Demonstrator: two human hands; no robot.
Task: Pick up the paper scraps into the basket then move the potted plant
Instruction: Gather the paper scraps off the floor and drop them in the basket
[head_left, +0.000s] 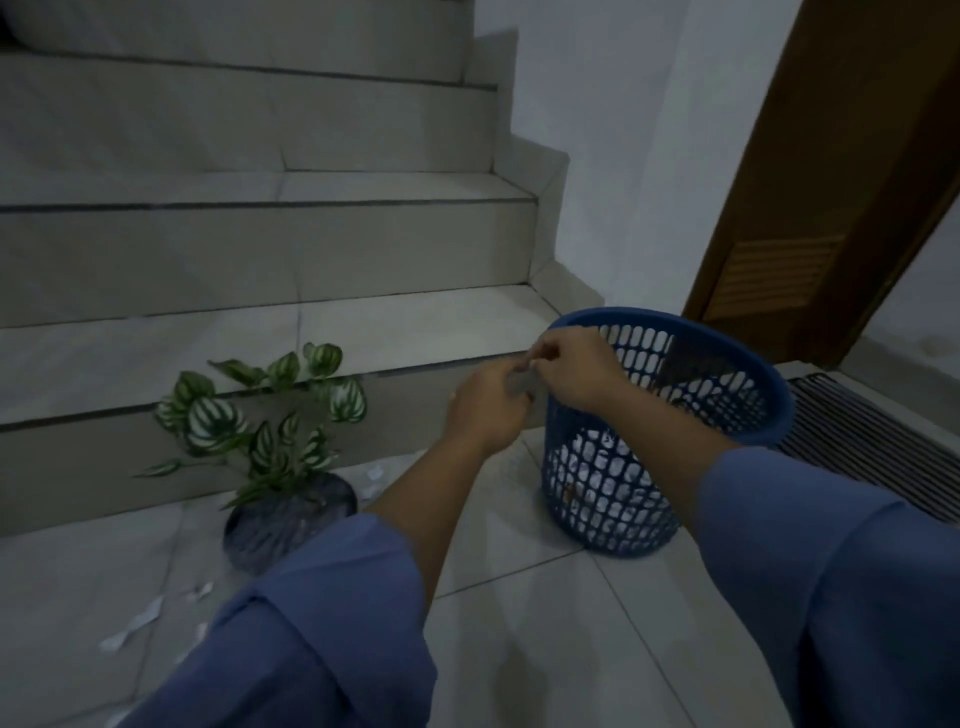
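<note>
Paper scrap (523, 385) was pinched between left hand (485, 410) and right hand (569, 369). Basket (649, 316) stood just right of the grip, so release belonged above it.

Single head-worn cam, wide-angle, pitched forward and down. Close range: left hand (488, 410) and right hand (571, 369) sit just right of centre, sleeves (322, 623) cut by the frame edge at 5 and 7 o'clock. Faces stairs (260, 249), filling 9 to 12 o'clock. Basket (649, 314) near at 4 o'clock, potted plant (270, 441) at 8, door (831, 182) at 2. Stair lines slope; door edge bends.
</note>
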